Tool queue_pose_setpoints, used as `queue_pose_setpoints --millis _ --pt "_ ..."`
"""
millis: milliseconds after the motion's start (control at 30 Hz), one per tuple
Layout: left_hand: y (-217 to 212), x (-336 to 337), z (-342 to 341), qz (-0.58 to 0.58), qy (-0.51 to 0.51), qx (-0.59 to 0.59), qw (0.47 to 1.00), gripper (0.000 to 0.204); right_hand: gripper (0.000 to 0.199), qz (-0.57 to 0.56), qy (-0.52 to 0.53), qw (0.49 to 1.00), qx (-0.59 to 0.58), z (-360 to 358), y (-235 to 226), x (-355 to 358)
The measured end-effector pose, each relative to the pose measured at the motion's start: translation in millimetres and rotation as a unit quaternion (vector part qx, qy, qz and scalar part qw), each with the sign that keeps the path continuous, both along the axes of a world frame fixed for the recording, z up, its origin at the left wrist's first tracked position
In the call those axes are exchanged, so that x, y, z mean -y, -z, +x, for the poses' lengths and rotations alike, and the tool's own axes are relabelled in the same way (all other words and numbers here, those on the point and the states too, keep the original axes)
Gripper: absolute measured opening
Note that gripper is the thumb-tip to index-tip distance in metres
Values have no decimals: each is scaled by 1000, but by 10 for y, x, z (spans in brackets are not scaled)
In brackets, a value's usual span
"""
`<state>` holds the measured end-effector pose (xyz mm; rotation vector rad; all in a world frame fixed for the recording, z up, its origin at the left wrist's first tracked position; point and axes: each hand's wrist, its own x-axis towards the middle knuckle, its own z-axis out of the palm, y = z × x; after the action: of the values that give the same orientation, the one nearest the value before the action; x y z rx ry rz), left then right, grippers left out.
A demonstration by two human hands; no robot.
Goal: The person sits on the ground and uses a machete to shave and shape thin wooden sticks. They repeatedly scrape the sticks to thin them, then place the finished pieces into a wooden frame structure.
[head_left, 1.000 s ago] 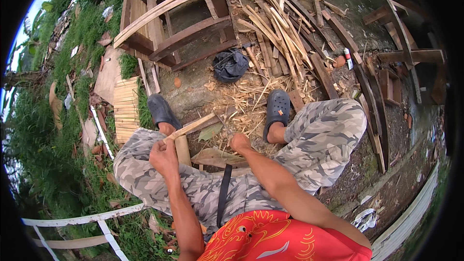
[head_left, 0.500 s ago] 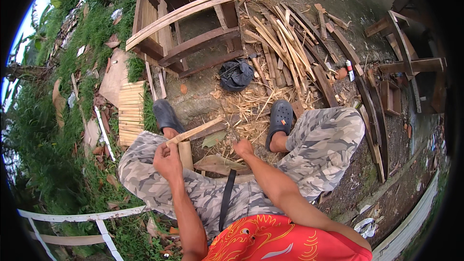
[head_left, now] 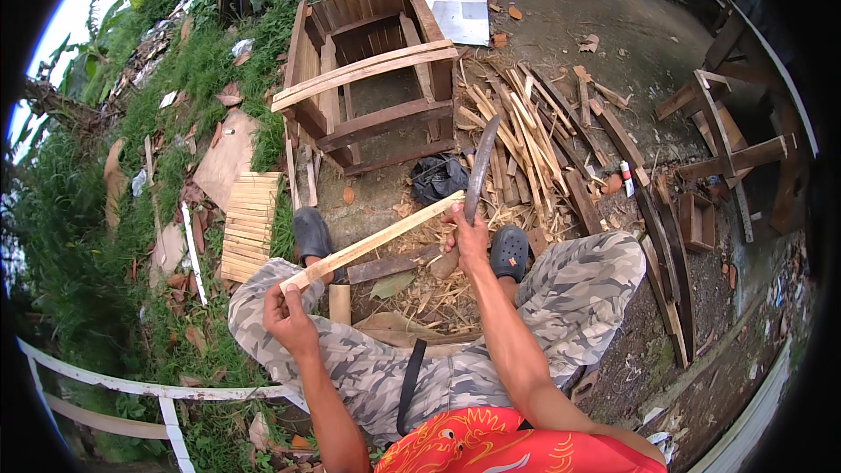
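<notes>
My left hand (head_left: 287, 320) grips the near end of a long pale wooden strip (head_left: 377, 241), which slants up to the right over my knees. My right hand (head_left: 469, 236) is closed on the handle of a curved dark blade (head_left: 480, 168) that points up and away; the blade's base meets the strip's far end. I sit with camouflage trousers (head_left: 578, 285) and dark clogs (head_left: 311, 232) on the ground. Wood shavings (head_left: 429, 285) lie between my feet.
An open wooden crate frame (head_left: 372, 79) stands ahead. A heap of split wood strips (head_left: 526, 136) lies to its right, a black bag (head_left: 438, 177) in front. Grass (head_left: 96, 236) and a slatted board (head_left: 248, 223) lie left, wooden stands (head_left: 727, 140) right, a white rail (head_left: 131, 385) near left.
The view has shifted down. My right hand has come up, now holding the curved blade upright at the strip's far end. My left hand keeps its grip on the strip.
</notes>
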<state>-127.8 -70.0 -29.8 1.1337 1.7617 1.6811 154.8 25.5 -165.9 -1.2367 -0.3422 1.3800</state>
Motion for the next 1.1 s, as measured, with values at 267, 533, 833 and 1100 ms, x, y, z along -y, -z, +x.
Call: queue_pose_setpoints --millis 267,533,833,1100 --pt "9 64 45 91 58 113 988 17 31 -14 91 995 -35 462 -424 -18" --pt "-31 112 75 71 84 109 988 22 31 -40 58 993 98 566 -403 93" --pt "-61 150 76 62 75 103 990 20 26 -19 8 996 87 441 -393 177" --pt "-17 201 68 58 70 112 990 21 11 -24 -37 992 115 362 -319 184"
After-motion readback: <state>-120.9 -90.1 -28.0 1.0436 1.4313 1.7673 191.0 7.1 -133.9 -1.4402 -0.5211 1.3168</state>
